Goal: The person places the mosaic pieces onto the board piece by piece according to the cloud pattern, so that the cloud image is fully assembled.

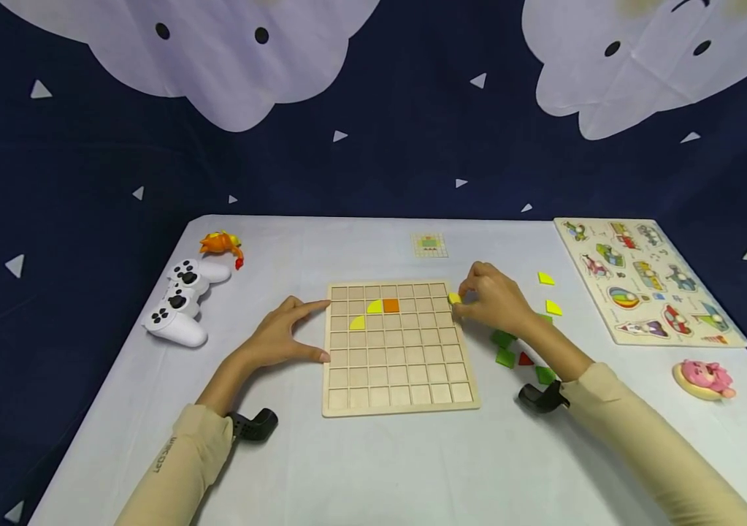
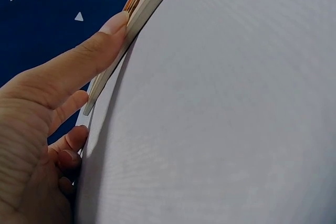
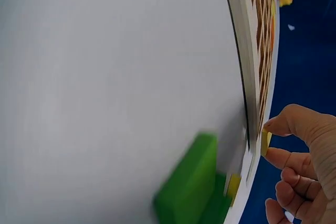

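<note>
A wooden grid board (image 1: 402, 356) lies on the white table. Two yellow quarter-round pieces (image 1: 357, 323) and an orange square piece (image 1: 391, 305) sit in its upper cells. With thumb and forefinger spread, my left hand (image 1: 274, 336) touches the board's left edge; the left wrist view shows the thumb (image 2: 116, 23) on the rim. My right hand (image 1: 494, 298) pinches a small yellow piece (image 3: 266, 142) between thumb and forefinger, beside the board's upper right edge. Green pieces (image 1: 505, 357), a red triangle (image 1: 526, 359) and loose yellow pieces (image 1: 553, 307) lie near the right forearm.
A small pattern card (image 1: 429, 245) lies behind the board. At the left are a white game controller (image 1: 179, 303) and an orange toy figure (image 1: 220, 242). To the right lie a picture puzzle board (image 1: 652, 285) and a pink toy (image 1: 705, 378).
</note>
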A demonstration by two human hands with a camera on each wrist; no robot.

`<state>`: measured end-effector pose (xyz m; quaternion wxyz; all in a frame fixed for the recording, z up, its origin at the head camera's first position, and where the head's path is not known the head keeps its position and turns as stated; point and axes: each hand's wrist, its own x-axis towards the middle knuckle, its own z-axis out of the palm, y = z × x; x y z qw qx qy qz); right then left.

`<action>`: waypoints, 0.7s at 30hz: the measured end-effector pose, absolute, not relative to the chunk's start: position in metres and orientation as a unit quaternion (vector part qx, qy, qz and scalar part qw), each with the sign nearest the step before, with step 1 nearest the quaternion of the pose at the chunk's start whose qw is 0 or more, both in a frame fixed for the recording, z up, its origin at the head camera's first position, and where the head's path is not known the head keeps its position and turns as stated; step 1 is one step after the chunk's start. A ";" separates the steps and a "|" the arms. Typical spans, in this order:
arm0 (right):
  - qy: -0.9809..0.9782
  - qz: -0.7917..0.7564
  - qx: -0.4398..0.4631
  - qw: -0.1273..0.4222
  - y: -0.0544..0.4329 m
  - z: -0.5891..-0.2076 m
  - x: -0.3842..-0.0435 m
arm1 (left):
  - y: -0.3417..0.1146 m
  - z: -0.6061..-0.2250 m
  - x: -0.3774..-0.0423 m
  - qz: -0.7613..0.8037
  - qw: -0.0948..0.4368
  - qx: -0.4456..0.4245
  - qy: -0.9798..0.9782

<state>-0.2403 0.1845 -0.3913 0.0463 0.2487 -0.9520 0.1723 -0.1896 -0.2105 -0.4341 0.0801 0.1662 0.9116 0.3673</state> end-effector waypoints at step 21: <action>-0.932 0.179 0.312 0.044 0.124 -0.395 -0.223 | -0.210 -0.434 -0.190 0.374 0.082 0.163 0.909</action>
